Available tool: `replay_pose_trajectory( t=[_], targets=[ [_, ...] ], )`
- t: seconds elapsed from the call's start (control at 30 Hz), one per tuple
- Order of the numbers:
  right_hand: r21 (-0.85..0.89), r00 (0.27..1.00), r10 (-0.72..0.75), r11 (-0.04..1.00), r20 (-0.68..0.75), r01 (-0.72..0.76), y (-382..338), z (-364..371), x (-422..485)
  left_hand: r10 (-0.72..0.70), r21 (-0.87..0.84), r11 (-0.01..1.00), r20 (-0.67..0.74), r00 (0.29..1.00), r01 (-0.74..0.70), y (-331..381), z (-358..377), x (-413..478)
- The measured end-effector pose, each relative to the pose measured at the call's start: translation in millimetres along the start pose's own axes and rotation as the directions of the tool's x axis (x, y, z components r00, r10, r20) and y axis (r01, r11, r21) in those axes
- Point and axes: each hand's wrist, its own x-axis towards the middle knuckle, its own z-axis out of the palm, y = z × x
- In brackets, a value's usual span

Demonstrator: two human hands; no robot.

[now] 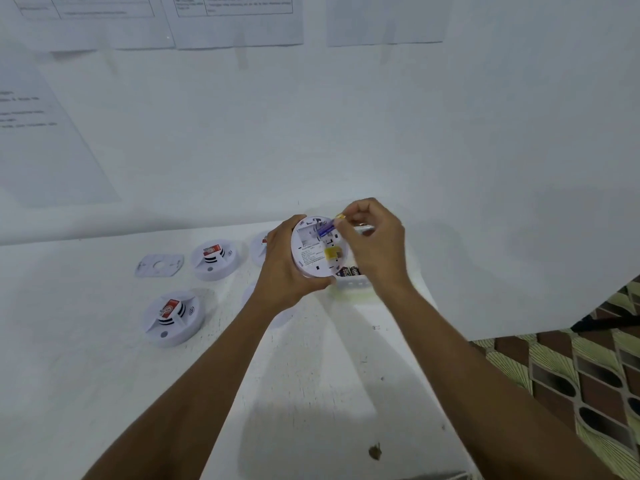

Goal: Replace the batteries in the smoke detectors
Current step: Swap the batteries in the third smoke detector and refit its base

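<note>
Mounting plate (159, 266) lies far left on the counter (104, 375). Near detector (173, 318) and far detector (214, 259) sit closed, likely still to do. Left hand (287, 268) grip is clamped round the opened smoke detector (313, 252), held above the counter. Right hand (377, 244) grip pinches a purple battery (325, 228) at the bay; going in or out, can't tell. Spare batteries (349, 271) lie below.
</note>
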Motion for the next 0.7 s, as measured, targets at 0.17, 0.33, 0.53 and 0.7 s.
replay_pose_trajectory(
  t=[0.17,0.33,0.53,0.7],
  targets=[
    [-0.374,0.965,0.037,0.925,0.259,0.065,29.3,-46.3,44.9,-0.048,-0.02,0.999,0.026,0.998,0.049,-19.7,-11.1,-4.5],
    [-0.729,0.831,0.251,0.641,0.496,0.241,61.8,-48.8,63.2,-0.082,-0.016,0.996,0.065,0.995,0.083,-23.2,-9.4,0.6],
    [-0.756,0.782,0.29,0.571,0.552,0.321,73.7,-43.0,63.6,-0.075,0.007,0.997,0.064,0.995,0.075,-32.7,-9.2,11.3],
    [-0.664,0.882,0.151,0.716,0.446,0.213,67.8,-36.5,95.5,-0.077,0.024,0.997,0.065,0.995,0.076,-35.6,-9.4,22.8]
  ],
)
